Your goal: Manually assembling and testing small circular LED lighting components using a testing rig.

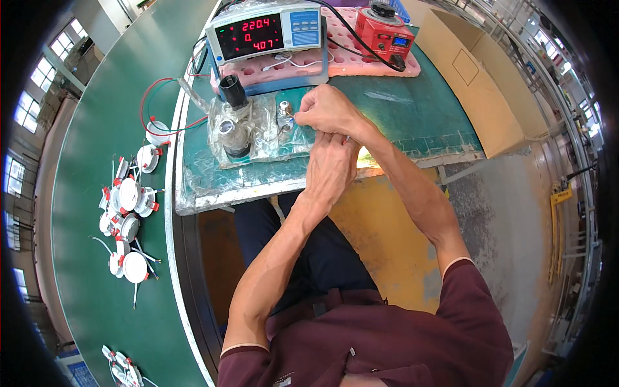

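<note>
My right hand (329, 109) reaches over the bench with thumb and forefinger pinched beside a small metal terminal (284, 108). What lies in the pinch is too small to make out. Just below it, my left hand (331, 164) is closed, its fingers curled out of sight under the right wrist. Whatever it holds is hidden, but a bright yellow-white glow (367, 158) spills onto the bench edge beside it. Left of the hands, a black-based cylinder (234, 137) and a black cylinder (233, 91) stand on a board wrapped in clear plastic (263, 126).
A meter with red digits (250, 35) and a red box with a dial (383, 37) rest on pink foam (416, 63). An open cardboard box (474, 77) stands right. Several white round downlights (129, 193) lie on the green table (84, 213) at left.
</note>
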`<state>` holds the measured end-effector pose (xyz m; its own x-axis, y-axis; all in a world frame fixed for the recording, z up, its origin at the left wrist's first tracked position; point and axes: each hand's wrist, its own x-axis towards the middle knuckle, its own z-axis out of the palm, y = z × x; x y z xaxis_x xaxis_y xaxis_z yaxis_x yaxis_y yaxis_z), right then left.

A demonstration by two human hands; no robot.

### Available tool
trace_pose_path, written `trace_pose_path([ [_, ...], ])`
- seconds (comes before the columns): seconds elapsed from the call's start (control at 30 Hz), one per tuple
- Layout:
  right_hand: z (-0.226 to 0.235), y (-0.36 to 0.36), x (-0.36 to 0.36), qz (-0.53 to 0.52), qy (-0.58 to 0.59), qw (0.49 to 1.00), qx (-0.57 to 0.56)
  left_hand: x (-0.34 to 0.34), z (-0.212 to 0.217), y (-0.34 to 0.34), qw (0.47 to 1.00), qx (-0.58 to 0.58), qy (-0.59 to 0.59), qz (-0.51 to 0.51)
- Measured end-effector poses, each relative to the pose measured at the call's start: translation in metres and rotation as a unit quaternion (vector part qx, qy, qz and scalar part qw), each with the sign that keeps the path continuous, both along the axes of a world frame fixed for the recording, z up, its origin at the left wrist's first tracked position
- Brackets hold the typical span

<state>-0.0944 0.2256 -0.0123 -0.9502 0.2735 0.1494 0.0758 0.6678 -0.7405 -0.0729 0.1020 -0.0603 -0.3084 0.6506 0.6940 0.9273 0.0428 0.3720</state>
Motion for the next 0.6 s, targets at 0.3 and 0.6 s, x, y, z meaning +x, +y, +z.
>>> trace_pose_path([
  [0.3,0.011,-0.002,0.01,-0.03,-0.037,0.998,-0.036,-0.001,-0.002,0.0,0.999,0.028,0.017,-0.031],
  [0.6,0.011,0.002,0.011,-0.012,-0.024,0.999,-0.025,0.001,-0.004,-0.002,0.999,-0.002,0.037,-0.035],
])
